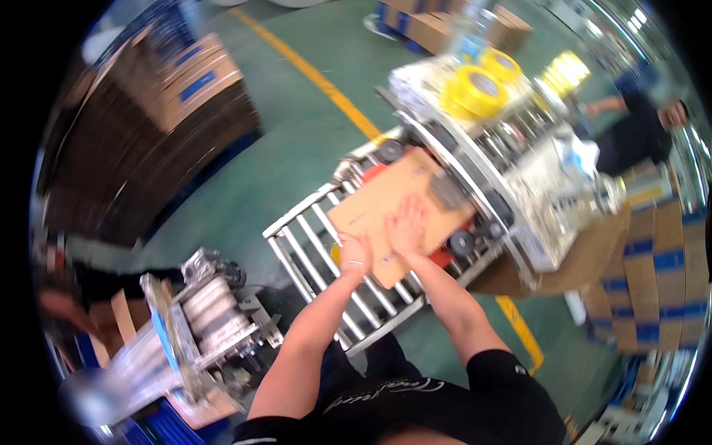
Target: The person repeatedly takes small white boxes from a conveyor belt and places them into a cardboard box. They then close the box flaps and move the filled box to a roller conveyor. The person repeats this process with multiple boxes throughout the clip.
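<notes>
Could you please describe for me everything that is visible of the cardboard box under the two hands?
The cardboard box is plain brown, with a flat upper face bearing a few small dark marks, too blurred to read. It lies slantwise on the roller conveyor, its far end partly covered by a dark plate of the machine. The left hand is at its left edge; the right hand lies spread on top. Whether it is taped cannot be told.

The black shirt (482, 408) had white script (389, 389) in front and a pale mark (520, 369) on the short right sleeve (493, 371). The trousers (393, 360) were dark. A thin pale band (354, 262) crossed the left wrist (356, 271).
</notes>
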### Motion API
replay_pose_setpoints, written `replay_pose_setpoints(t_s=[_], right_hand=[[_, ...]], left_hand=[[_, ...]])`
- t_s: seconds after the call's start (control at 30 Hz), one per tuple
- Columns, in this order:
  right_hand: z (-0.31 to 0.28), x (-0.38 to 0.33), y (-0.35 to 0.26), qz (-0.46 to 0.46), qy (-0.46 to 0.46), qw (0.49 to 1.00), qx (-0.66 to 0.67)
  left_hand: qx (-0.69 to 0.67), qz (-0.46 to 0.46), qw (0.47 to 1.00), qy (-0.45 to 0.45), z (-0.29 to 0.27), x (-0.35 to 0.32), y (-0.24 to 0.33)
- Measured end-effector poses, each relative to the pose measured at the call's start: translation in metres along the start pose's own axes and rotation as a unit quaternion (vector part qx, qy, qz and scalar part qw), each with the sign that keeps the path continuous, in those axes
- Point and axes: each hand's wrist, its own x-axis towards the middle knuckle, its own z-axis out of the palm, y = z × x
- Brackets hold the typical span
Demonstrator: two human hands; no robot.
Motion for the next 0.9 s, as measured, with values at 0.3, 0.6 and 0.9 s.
replay_pose_setpoints(t_s=[0.3, 0.6, 0.9], right_hand=[[-0.235, -0.100, -0.160, -0.248, -0.301, 0.617, 0.683], [-0.438, -0.243, -0.311, -0.472, -0.614, -0.125, 0.621], [-0.477, -0.525, -0.446, -0.352, -0.654, -0.417, 0.524]], left_hand=[[0.103, 0.170, 0.976, -0.093, 0.027, -0.018, -0.065], [0.142, -0.390, 0.910, -0.003, -0.171, -0.446, -0.523], [0.217, -0.581, 0.624, 0.476, -0.580, -0.831, -0.442]])
